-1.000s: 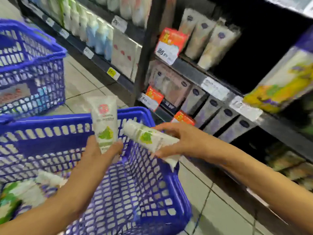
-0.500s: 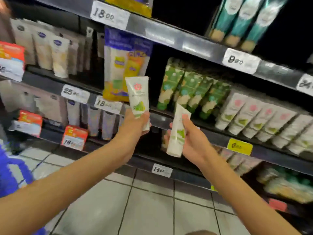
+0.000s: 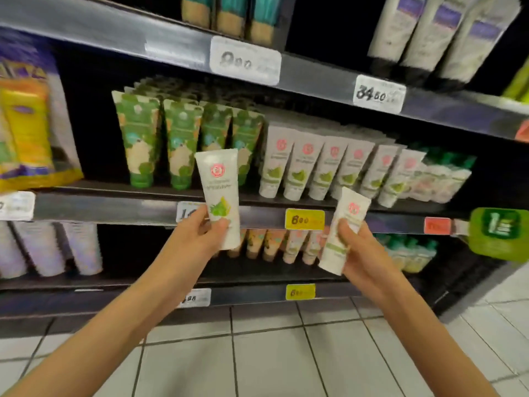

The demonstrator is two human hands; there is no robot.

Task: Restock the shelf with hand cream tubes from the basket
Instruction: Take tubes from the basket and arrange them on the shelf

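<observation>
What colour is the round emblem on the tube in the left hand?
The emblem is pinkish red, on the white tube in the left hand; head view.

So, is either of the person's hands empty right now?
No, the left hand grips one white tube and the right hand grips a second tube.

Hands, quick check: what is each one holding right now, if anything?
Left hand: holds a white hand cream tube, upright.
Right hand: holds a second white tube, tilted.
</observation>
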